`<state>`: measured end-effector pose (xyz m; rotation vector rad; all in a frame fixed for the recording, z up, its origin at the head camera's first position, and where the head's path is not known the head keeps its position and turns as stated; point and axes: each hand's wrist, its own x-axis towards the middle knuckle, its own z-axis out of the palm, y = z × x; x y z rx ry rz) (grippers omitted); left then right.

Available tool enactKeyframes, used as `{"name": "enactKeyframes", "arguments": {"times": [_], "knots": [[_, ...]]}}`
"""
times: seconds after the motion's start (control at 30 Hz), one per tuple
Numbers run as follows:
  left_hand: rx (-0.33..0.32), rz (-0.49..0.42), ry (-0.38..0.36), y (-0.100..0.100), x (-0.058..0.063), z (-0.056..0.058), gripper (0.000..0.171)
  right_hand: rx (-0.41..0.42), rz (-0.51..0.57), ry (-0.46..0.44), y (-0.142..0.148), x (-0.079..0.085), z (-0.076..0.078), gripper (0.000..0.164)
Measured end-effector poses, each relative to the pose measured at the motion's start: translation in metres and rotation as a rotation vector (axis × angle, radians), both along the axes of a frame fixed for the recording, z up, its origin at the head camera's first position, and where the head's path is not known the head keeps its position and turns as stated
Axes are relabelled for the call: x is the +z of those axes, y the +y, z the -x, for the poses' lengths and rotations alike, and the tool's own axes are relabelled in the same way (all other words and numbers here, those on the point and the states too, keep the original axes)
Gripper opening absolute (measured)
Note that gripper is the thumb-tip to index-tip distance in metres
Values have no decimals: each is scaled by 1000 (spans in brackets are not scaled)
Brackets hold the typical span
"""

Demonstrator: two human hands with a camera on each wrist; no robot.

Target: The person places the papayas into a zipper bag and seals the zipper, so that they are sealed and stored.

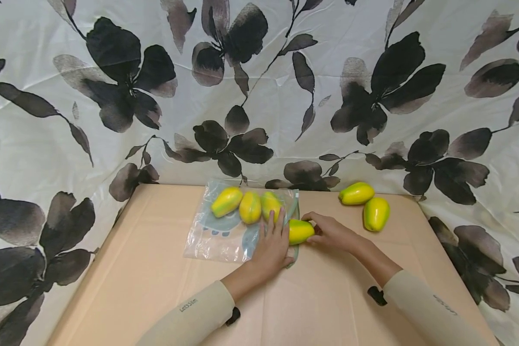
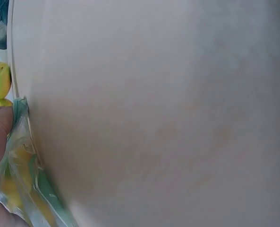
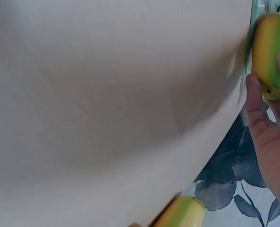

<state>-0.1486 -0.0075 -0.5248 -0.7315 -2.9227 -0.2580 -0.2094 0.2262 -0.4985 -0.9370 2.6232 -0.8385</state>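
A clear zip bag (image 1: 199, 244) with a green seal strip and blue print lies flat, its mouth facing right. Three yellow-green papayas, one of them the leftmost papaya (image 1: 227, 202), are inside it. My left hand (image 1: 268, 247) rests on the bag by the mouth, fingers extended, thumb near the lower rim. My right hand (image 1: 334, 234) grips another papaya (image 1: 301, 232) by its right end, fingers and thumb around it. That fruit is at the mouth; its left end is hidden behind my left hand. Beside the right fingers, the right wrist view shows this papaya (image 3: 267, 56) close up.
Two more papayas, an upper one (image 1: 357, 193) and a lower one (image 1: 376, 214), lie close together at the back right of the beige tabletop (image 1: 164, 288). Behind the table hangs a white cloth (image 1: 281, 105) with dark flowers.
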Motion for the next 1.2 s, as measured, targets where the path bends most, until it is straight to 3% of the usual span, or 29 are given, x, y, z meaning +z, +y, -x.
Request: {"name": "enactKeyframes", "arguments": {"times": [0.2,0.33,0.53,0.83,1.2], "knots": [[0,29,59,0,-1,1,111,36,53,42,-3,-4,-4,54],[8,37,57,0,1,1,113,50,73,54,-4,-8,-6,56],[24,34,41,1,2,1,114,-21,116,-27,-10,-11,-5,46],[26,119,103,3,3,3,114,-8,180,107,-18,-17,0,44],[8,205,143,1,4,4,113,-85,143,66,-30,-22,-1,46]]}}
